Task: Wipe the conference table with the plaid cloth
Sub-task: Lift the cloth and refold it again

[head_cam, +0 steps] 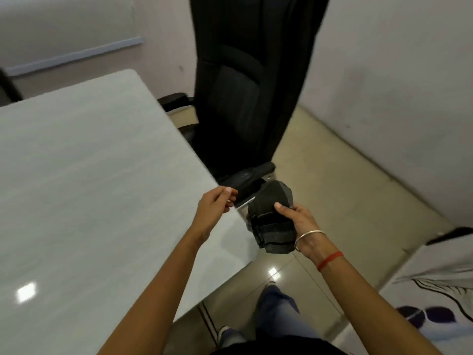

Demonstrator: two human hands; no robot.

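Observation:
The conference table (84,180) is a pale grey glossy slab filling the left half of the view, its corner close to my hands. My right hand (298,222) grips a folded dark plaid cloth (270,224) in the air just off the table's right edge, thumb on top. My left hand (213,206) hovers over the table's edge beside the cloth, fingers loosely curled, thumb and fingertips close together, holding nothing that I can see. The two hands are a short gap apart.
A tall black office chair (245,85) stands at the table's right side, its armrest (245,175) just beyond my hands. Beige tiled floor (345,201) lies to the right, with walls behind. A white patterned surface (435,303) sits at the lower right. My legs (276,311) are below.

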